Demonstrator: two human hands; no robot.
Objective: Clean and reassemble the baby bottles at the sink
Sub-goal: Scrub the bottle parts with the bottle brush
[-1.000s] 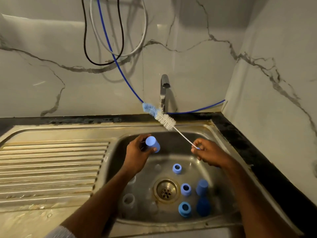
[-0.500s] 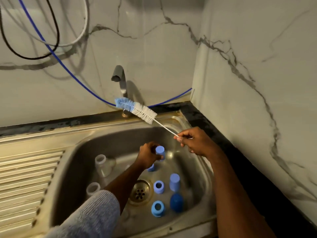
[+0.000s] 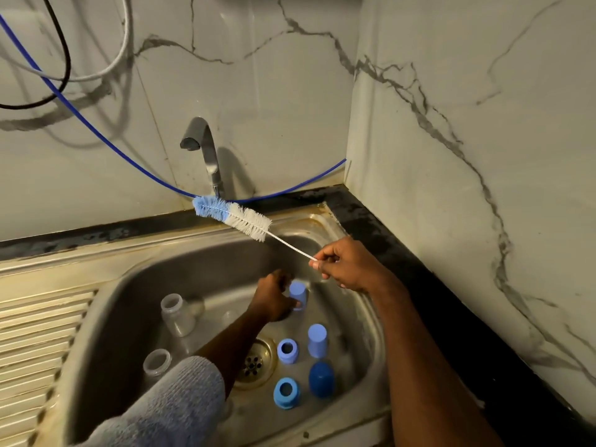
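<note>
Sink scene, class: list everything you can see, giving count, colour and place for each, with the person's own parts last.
Sink: one, steel, centre.
Tap: one, grey, behind sink.
Bottle brush: one, blue and white, above the sink's back edge.
Clear bottles: two, sink left.
Light blue caps: two, one held, one right of drain.
Blue rings: two, beside drain.
Dark blue cap: one, sink front right.
Cables: blue, black, white, on wall.
Left hand: grips a light blue cap.
Right hand: pinches the brush wire.
</note>
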